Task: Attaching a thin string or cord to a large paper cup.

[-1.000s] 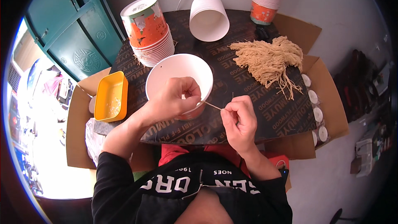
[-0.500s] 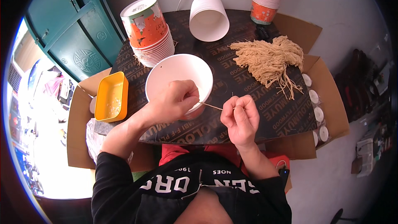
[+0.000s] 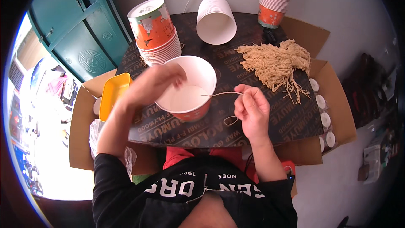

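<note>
A paper bucket (image 3: 198, 114), white inside and orange outside, stands upright near the table's front edge. My right hand (image 3: 253, 112), to the right of it, is closed in a pinch on a tan string (image 3: 222, 93). One end of the string reaches left to the bucket's right rim, while a small loop of it hangs below my fingers. Over the bucket's left rim is my left hand (image 3: 162, 78), its fingers smeared by motion. Farther right on the table lies a thick bundle of tan strings (image 3: 276, 65).
Upside-down buckets (image 3: 152, 29) are stacked at the back left. A bucket stack (image 3: 215, 17) lies on its side behind, and a tall stack (image 3: 274, 4) stands back right. My left forearm partly covers a yellow tray (image 3: 110, 97). Cardboard boxes (image 3: 337, 88) flank the dark table (image 3: 291, 122).
My left hand has let go of the string and moved left and up over the bucket. The string, stretched between both hands before, now hangs slack from my right hand.
</note>
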The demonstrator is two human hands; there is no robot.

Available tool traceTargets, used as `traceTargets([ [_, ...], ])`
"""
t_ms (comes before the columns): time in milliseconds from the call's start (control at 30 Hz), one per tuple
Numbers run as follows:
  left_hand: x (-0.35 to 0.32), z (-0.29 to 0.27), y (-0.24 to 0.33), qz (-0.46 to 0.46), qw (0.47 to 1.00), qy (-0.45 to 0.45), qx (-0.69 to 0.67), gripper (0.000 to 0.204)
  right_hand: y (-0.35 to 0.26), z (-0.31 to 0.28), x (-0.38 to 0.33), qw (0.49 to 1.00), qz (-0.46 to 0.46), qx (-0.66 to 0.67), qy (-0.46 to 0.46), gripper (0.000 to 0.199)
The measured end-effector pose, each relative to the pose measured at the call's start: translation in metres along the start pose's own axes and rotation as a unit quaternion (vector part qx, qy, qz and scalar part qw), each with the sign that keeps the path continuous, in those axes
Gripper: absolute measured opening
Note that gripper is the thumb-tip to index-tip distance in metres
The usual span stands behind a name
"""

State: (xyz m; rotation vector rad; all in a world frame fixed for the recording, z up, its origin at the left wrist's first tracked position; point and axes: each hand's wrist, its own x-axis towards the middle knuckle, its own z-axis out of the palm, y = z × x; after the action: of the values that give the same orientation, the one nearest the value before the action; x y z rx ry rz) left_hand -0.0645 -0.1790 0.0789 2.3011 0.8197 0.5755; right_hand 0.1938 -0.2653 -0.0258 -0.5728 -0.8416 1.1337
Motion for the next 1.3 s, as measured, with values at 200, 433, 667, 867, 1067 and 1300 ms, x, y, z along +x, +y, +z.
traceTargets([
  [200, -0.013, -0.029, -0.040, 0.001, 0.909, 0.023, 0.417, 0.040, -0.021, -0.010, 0.004, 0.999, 0.025, 0.022, -0.010, 0.012],
  [433, -0.040, -0.020, -0.008, 0.062, 0.923, 0.035, 0.379, 0.020, -0.038, 0.001, -0.010, 0.995, 0.032, 0.074, -0.064, 0.015],
  [667, -0.038, 0.062, 0.025, 0.081, 0.930, 0.125, 0.336, 0.019, -0.027, 0.017, -0.018, 0.970, 0.101, 0.196, -0.104, 0.024],
  [867, -0.018, 0.096, 0.037, 0.185, 0.884, 0.298, 0.309, 0.030, -0.009, 0.026, -0.012, 0.935, 0.123, 0.310, -0.120, 0.029],
  [1067, -0.039, 0.132, 0.047, 0.044, 0.978, 0.199, -0.047, 0.049, -0.003, 0.033, -0.006, 0.924, 0.125, 0.349, -0.099, 0.029],
  [1300, -0.045, 0.142, 0.032, -0.191, 0.898, 0.058, -0.392, 0.020, 0.003, 0.019, 0.004, 0.936, 0.101, 0.330, -0.062, 0.027],
])
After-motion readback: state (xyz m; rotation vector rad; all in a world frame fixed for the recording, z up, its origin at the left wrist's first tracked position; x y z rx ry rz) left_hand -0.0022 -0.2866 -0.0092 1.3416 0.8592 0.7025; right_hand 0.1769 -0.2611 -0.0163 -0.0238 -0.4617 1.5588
